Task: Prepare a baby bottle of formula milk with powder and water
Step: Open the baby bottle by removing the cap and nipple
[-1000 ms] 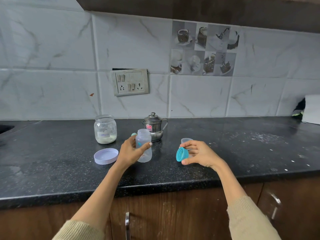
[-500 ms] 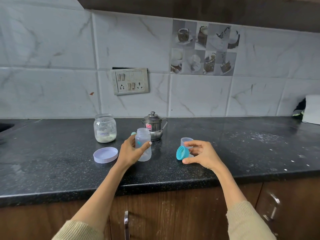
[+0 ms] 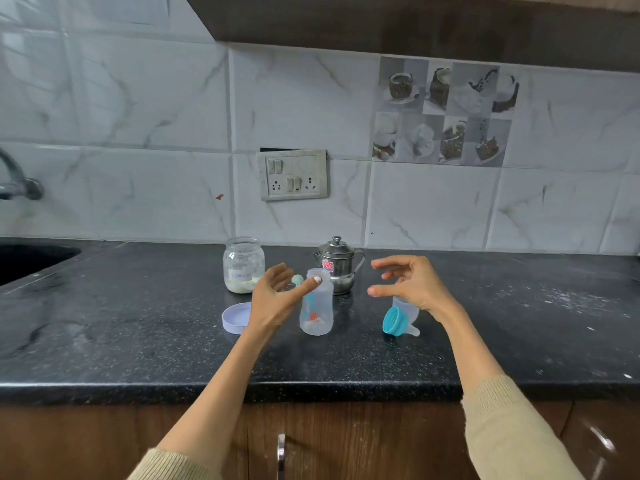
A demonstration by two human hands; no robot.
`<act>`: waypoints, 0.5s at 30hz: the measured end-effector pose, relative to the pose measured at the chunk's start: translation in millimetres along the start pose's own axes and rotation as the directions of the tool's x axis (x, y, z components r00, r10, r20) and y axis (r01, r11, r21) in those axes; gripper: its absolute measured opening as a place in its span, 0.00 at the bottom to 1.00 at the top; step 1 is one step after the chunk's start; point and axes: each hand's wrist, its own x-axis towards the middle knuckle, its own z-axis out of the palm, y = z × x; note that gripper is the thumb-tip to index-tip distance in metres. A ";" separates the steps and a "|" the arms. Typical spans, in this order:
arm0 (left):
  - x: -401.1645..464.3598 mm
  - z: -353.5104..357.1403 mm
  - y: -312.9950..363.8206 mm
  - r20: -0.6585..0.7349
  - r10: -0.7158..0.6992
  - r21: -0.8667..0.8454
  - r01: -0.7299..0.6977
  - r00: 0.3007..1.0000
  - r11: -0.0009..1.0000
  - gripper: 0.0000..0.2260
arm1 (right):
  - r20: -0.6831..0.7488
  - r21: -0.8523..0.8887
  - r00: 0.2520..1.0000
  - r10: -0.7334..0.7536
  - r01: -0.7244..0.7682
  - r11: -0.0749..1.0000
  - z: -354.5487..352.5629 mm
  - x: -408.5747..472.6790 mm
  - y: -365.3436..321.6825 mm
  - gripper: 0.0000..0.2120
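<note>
A clear baby bottle [image 3: 317, 308] stands upright and uncapped on the black counter [image 3: 138, 327]. My left hand [image 3: 277, 299] hovers just left of it, fingers apart, thumb near the bottle's rim, holding nothing. The teal bottle cap with its teat and clear cover [image 3: 398, 318] lies tipped on the counter to the right. Above it my right hand [image 3: 408, 284] is open and empty. Behind stand a glass jar of white formula powder [image 3: 243, 265] and a small steel lidded pot [image 3: 337, 265]. A pale green scoop tip [image 3: 297, 279] shows behind my left fingers.
The jar's lilac lid [image 3: 235, 317] lies upside down left of the bottle. A sink [image 3: 31, 261] and tap [image 3: 14, 181] are at the far left. White powder specks dust the counter at the right. The counter's front edge runs above wooden cabinet doors.
My left hand has let go of the bottle and opened. My right hand has released the teal cap, which now lies on the counter, and lifted. The camera view has moved closer and leftward.
</note>
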 end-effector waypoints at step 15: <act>43.7 -83.5 -15.3 -0.332 0.031 0.188 0.033 0.943 0.982 0.38 | 0.150 -0.190 0.989 -0.005 0.034 0.981 94.3 119.8 -34.1 0.05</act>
